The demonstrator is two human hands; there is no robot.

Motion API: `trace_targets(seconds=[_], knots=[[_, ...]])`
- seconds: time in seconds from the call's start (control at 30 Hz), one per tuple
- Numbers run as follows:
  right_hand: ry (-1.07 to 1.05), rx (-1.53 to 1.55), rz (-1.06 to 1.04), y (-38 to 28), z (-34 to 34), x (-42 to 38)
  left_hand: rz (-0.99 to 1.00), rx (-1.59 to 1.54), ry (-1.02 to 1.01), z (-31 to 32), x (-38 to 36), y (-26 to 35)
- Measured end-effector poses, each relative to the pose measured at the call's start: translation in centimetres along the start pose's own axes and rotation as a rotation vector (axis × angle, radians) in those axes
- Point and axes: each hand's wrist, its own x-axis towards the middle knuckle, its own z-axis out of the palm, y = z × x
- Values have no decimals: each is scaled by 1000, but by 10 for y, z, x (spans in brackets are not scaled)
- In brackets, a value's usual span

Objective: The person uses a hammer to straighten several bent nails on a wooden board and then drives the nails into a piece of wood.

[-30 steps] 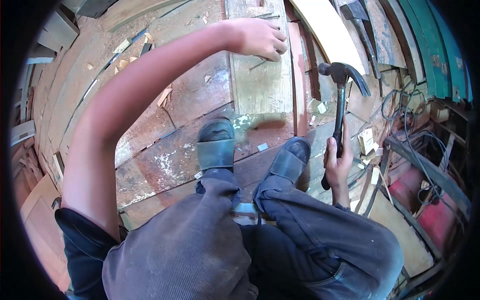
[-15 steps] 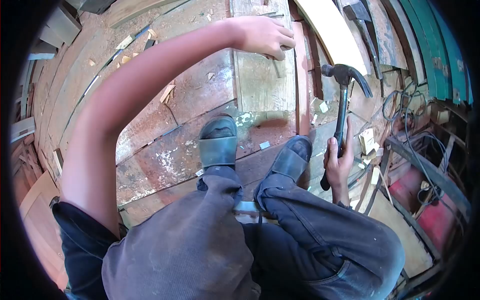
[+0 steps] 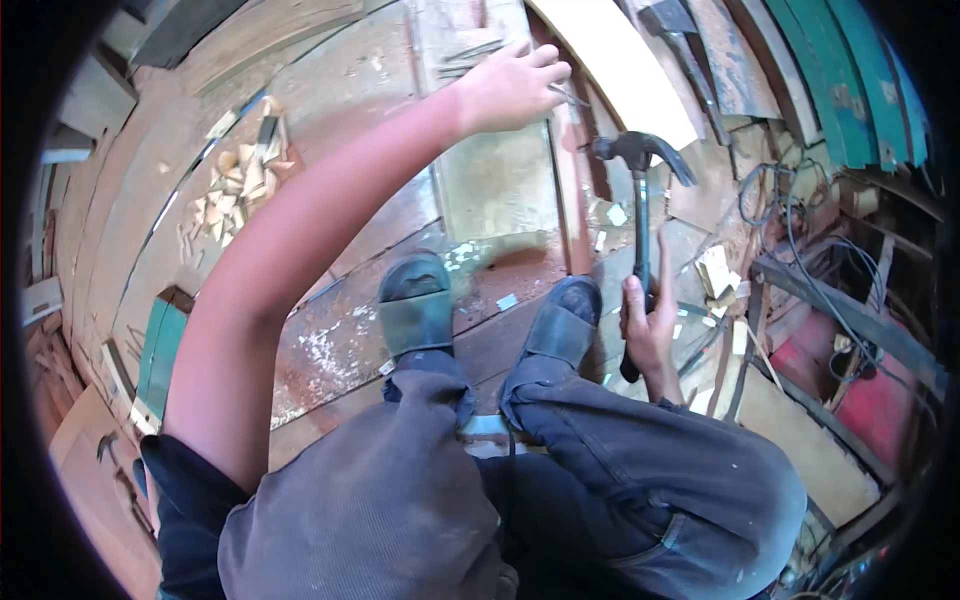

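Note:
My left hand (image 3: 515,88) is over the boards at the top centre, with a thin nail (image 3: 570,95) at its fingertips. Several more nails (image 3: 470,58) lie beside its wrist on a pale board (image 3: 500,185). A narrow reddish wood strip (image 3: 573,200) runs down beside that board. In my right hand (image 3: 652,328) is the dark handle of a claw hammer (image 3: 641,215), its head up and the claw pointing right. The index finger stretches along the handle.
Wood chips (image 3: 235,185) lie at the left. A pale plank (image 3: 625,75) and an axe-like tool (image 3: 692,75) are at the upper right. Cables (image 3: 795,215) hang over a frame at the right. Another hammer (image 3: 120,465) is at the lower left. My sandalled feet (image 3: 415,305) stand between.
The view has shifted, so the floor boards and hammer appear further left. My left hand has moved off the nails, which now show, and a nail sticks out at its fingers.

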Motion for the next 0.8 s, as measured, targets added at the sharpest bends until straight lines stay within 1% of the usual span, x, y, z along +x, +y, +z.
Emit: trace_targets(seconds=[0.07,0.1,0.13,0.2,0.23,0.37,0.5,0.6,0.7,0.8], knots=[[-15,28,39,-5,-2,-3,-62,-69,20,3,14,6],[-15,43,6,-1,-2,-3,-65,-72,81,4,19,5],[-16,57,-30,2,-2,-1,-73,-59,21,4,24,3],[-13,79,20,-1,-9,-4,-97,-32,-99,6,35,-2],[1,80,35,-2,-12,-5,-89,-30,-80,8,38,-3],[52,97,45,4,-17,-5,-69,-6,-118,25,53,-8],[75,201,71,3,-19,-5,-93,27,-298,23,62,-5],[90,292,107,2,-18,-4,-97,32,-284,31,58,-5],[93,320,115,5,-19,-3,-75,40,-141,43,51,-3],[98,357,104,6,-21,-4,-45,25,-116,42,48,2]])
